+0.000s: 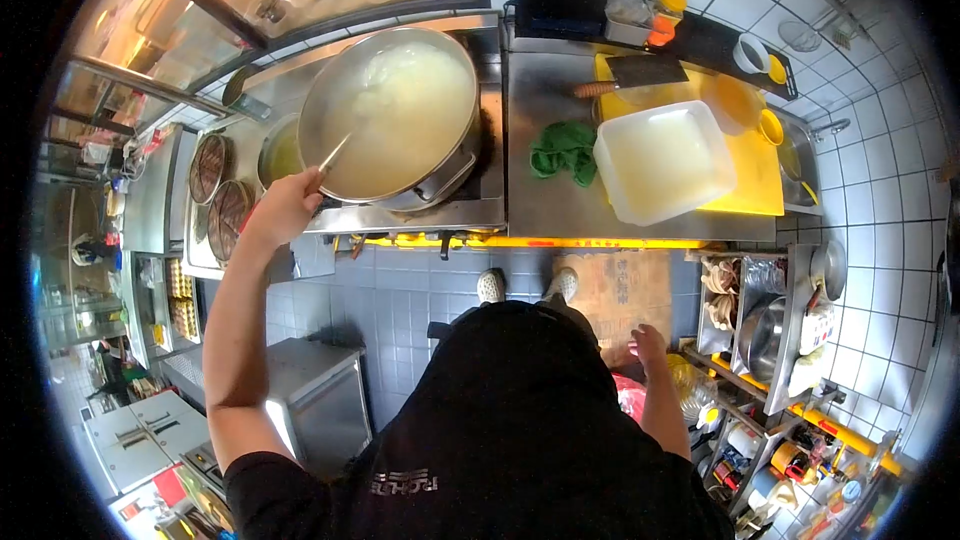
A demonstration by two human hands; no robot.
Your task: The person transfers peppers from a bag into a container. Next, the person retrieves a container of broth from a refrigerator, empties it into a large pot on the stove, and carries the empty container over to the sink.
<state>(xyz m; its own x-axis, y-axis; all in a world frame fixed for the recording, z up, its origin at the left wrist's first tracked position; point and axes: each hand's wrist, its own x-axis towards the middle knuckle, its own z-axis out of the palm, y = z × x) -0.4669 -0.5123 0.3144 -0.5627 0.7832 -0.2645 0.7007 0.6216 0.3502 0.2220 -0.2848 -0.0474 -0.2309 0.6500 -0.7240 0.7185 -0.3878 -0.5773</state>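
My left hand point(290, 202) is closed round the handle of a utensil point(336, 152), whose far end dips into pale, cloudy liquid in a large metal pot point(309, 90) on the stove. What the utensil's submerged end looks like is hidden. My right hand point(648, 342) hangs low beside my body, its fingers apart and nothing in them. On the counter right of the pot lies a green cloth point(563, 152). Beside it a white plastic tub point(620, 202) of pale liquid rests partly on a yellow board point(762, 180).
A cleaver point(645, 71) lies at the yellow board's back edge. Two round baskets point(208, 168) stand left of the stove. A sink point(797, 165) is at the far right. Shelves with pans point(764, 338) stand right of my body, and flattened cardboard point(625, 290) lies on the floor.
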